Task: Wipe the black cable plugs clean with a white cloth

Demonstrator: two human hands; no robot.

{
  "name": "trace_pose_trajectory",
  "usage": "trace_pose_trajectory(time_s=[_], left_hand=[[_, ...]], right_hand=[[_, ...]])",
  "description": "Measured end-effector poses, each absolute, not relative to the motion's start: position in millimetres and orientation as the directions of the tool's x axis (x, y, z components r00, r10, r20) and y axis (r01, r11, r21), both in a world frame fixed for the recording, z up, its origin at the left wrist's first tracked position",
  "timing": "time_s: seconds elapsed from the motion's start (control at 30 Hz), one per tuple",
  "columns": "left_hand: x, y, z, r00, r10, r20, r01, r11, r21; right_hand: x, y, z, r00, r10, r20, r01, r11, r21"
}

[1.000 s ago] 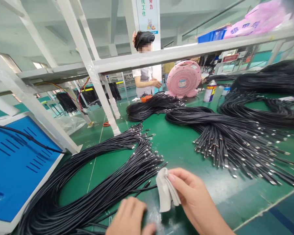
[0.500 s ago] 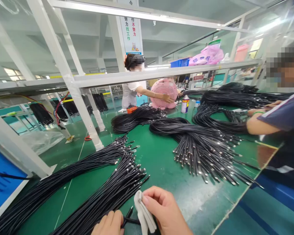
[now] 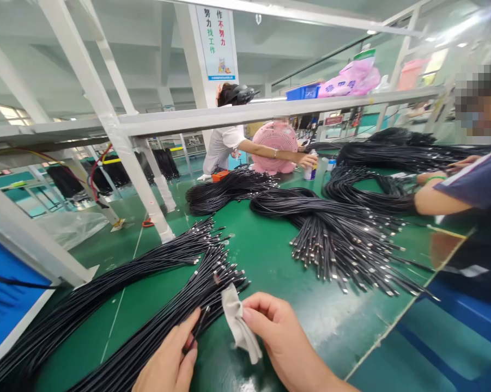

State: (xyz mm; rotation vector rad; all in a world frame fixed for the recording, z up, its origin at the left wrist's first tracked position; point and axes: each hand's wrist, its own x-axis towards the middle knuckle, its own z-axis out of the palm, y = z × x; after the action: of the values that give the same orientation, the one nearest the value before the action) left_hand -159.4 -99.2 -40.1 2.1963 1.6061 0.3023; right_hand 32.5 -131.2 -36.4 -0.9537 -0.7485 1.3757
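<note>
Left hand (image 3: 167,354): partly closed, thumb and curled fingers gripping a single black cable (image 3: 196,322) close to its metal-tipped end.

Right hand (image 3: 284,335): thumb and fingers pinched together on a grey cloth (image 3: 239,326), which hung down over the tabletop, just beside the cable ends.

Cable bundle: a long bundle of black cables (image 3: 159,310) lay across the near left part of the green tabletop (image 3: 265,256), its metal ends fanned toward the middle, directly beneath and beside the left hand.

Other bundles: a second bundle of black cables (image 3: 335,239) lay at centre right, with metal ends pointing toward the near edge; further coils (image 3: 229,190) lay toward the far edge.

Far side: a co-worker's arm (image 3: 278,155) reached across the far edge toward a spray can (image 3: 309,170), beside a pink fan (image 3: 270,142) and an orange box (image 3: 219,176).

Right side: a second co-worker's forearm (image 3: 443,198) rested over coiled cables at the right edge.

Left side: a blue panel (image 3: 8,310) stood at the left edge of the tabletop, under a white steel frame (image 3: 118,125).
</note>
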Motion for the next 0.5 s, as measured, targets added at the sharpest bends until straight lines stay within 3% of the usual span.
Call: trace_pose_trajectory(time_s=[0.17,0.33,0.5], left_hand=[[-147.7,-106.8,-26.0,0.362,0.929,-0.072,0.782,-0.261,0.566],[-145.1,-115.0,-16.8,0.300,0.945,-0.131,0.670,-0.111,0.734],[-147.2,-122.5,-13.4,0.342,0.934,-0.102,0.653,-0.158,0.740]], right_hand=[[34.0,-134.4,-40.9,0.063,0.991,-0.121,-0.477,-0.077,-0.876],[31.5,-137.3,-41.0,0.123,0.982,-0.142,-0.405,-0.081,-0.911],[14.9,-137.9,-35.3,0.025,0.984,-0.176,-0.286,-0.161,-0.945]])
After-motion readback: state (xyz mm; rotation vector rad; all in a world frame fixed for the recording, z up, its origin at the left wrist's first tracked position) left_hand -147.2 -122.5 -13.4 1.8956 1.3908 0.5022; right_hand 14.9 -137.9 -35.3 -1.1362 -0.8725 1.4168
